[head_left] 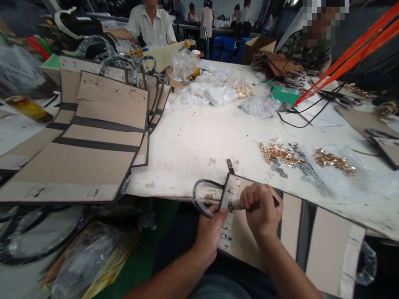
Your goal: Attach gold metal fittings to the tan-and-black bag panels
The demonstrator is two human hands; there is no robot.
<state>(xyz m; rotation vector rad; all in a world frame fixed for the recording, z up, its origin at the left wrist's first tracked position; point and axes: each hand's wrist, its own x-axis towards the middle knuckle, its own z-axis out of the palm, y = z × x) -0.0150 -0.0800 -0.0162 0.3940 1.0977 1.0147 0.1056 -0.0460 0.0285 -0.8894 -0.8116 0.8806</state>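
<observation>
A flat, unfolded bag panel (246,232) with beige lining and dark edging lies at the table's front edge, partly over my lap. My left hand (210,228) grips its left edge, thumb on top, near a plastic-wrapped bag handle (199,193). My right hand (263,205) is closed around a tool with a tan wooden-looking handle (238,204). That handle's end points at a small metal fitting (230,207) on the panel's pale strip and seems to touch it. The tool's other end is mostly hidden in my fist. A black strap tab with a metal end (230,165) sticks out beyond the panel.
Stacked bag panels (102,166) stand at the left. Loose gold-coloured metal pieces (277,154) and more on a plastic sheet (333,161) lie to the right. Plastic bags (215,91), a green box (284,95) and orange straps (343,62) are farther back. Two people sit across the table.
</observation>
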